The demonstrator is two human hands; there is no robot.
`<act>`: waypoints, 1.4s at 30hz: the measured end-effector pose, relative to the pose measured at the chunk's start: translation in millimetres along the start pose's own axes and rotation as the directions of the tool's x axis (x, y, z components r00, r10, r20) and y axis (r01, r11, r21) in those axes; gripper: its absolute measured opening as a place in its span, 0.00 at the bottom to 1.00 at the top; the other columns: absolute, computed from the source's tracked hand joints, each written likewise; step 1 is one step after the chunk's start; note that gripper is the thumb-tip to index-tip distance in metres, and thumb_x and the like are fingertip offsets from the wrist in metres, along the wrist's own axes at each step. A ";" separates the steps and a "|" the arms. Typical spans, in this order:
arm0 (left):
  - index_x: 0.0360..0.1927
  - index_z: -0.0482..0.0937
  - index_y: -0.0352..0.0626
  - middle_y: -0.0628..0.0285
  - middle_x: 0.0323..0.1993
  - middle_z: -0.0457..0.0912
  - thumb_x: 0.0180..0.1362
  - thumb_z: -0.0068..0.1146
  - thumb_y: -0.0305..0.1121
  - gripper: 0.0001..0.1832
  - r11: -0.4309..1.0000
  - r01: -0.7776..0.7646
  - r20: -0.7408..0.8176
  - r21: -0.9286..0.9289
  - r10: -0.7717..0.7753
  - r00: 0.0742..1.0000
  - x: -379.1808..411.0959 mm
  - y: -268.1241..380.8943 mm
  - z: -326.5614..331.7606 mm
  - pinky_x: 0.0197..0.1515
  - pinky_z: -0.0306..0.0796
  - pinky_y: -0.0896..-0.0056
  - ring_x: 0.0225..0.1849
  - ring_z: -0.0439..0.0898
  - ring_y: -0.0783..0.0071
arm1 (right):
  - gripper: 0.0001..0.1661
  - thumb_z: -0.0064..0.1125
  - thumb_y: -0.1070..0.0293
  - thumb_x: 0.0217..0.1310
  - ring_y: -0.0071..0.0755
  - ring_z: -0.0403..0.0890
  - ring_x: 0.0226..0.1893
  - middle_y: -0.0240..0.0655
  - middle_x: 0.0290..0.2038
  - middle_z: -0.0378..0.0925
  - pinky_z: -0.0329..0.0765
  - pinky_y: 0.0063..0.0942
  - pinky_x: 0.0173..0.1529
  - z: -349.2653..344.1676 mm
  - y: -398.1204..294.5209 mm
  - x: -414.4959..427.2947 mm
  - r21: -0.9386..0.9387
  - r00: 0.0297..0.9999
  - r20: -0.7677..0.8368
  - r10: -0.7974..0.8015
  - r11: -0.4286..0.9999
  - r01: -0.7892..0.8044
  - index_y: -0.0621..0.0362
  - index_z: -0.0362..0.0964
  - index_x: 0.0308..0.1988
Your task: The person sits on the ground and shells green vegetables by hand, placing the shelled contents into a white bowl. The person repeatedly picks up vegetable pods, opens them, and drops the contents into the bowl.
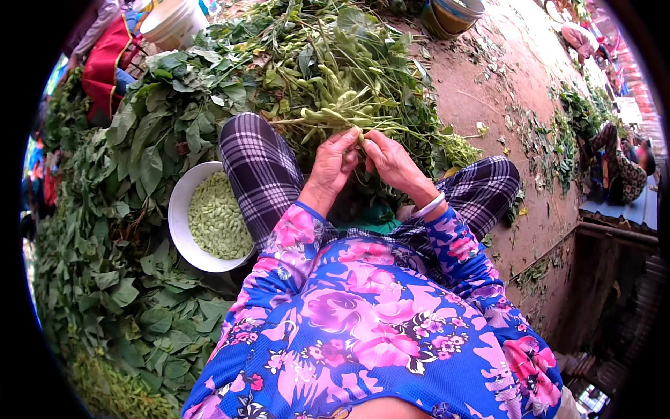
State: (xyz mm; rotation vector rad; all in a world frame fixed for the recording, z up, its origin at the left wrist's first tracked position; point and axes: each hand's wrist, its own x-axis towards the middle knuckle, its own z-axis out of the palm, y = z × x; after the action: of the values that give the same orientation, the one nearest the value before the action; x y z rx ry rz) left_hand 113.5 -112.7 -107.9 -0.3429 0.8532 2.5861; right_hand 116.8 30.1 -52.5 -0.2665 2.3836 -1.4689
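My left hand and my right hand meet between my knees, fingertips almost touching. Both pinch a small green bean pod, mostly hidden by the fingers. Just beyond them lies a bunch of picked bean plants, its plump pods and thin stems spreading away from me. A white bucket stands beside my left knee. Inside it is a deep layer of shelled green beans. A white bangle circles my right wrist.
Heaped leafy stalks cover the ground on my left. A white bucket and a brownish bucket stand farther off. Leaf scraps litter the concrete floor to my right, which ends at an edge. Other people are at both sides.
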 end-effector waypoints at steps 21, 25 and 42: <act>0.30 0.73 0.41 0.70 0.22 0.71 0.62 0.50 0.35 0.09 0.997 -0.017 0.002 0.074 0.017 1.000 -5.7 3.1 0.3 0.16 0.56 0.87 0.19 0.66 0.87 | 0.14 0.45 0.55 0.67 0.14 0.58 0.11 0.23 0.17 0.65 0.52 0.16 0.13 -3.1 10.5 5.2 0.556 0.910 0.312 0.273 0.725 -0.407 0.52 0.68 0.33; 0.33 0.73 0.42 0.69 0.21 0.70 0.62 0.45 0.34 0.08 0.997 -0.032 -0.092 0.068 0.038 0.995 -2.3 -3.9 -1.9 0.17 0.55 0.86 0.18 0.65 0.85 | 0.16 0.51 0.54 0.62 0.27 0.71 0.15 0.31 0.18 0.71 0.66 0.23 0.20 1.5 -3.6 18.7 -0.001 0.999 -0.037 -0.034 0.999 0.034 0.56 0.69 0.31; 0.30 0.70 0.38 0.67 0.22 0.67 0.60 0.38 0.26 0.08 0.999 0.036 -0.051 -0.019 -0.037 0.998 -1.0 -5.4 -13.4 0.18 0.54 0.83 0.19 0.62 0.82 | 0.11 0.58 0.66 0.56 0.28 0.75 0.24 0.37 0.24 0.75 0.72 0.26 0.30 1.2 -27.5 33.7 -0.257 0.938 -0.249 -0.241 0.950 0.176 0.63 0.68 0.32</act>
State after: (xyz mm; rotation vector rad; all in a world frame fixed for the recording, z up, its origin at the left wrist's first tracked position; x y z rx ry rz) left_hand 118.1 -117.2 -120.8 -0.4274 0.8337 2.5624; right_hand 85.6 5.7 -34.5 -0.4058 2.8381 -1.3930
